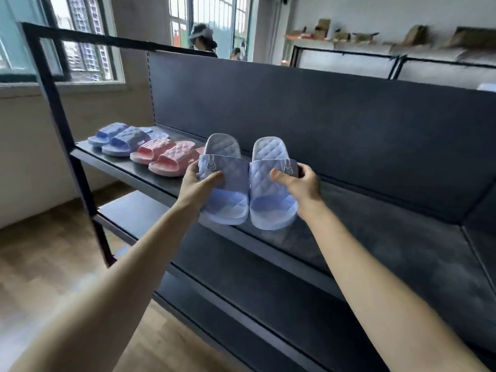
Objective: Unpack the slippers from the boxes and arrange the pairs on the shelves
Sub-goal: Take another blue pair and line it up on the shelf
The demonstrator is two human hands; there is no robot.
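Two light blue quilted slippers sit side by side at the front of the black upper shelf (375, 226), toes toward me. My left hand (197, 185) grips the strap of the left slipper (228, 202), thumb on top. My right hand (300, 183) grips the strap of the right slipper (271, 208) the same way. To their left on the same shelf lie a pink pair (163, 157) and, further left, a blue pair (120, 139). No boxes show near me.
The shelf runs bare to the right, with a dark back panel (322, 122) behind it. Lower shelves (241, 267) sit beneath, over a wooden floor (45, 264). A person (201, 40) stands behind the rack. Cardboard boxes (416, 36) line the far wall.
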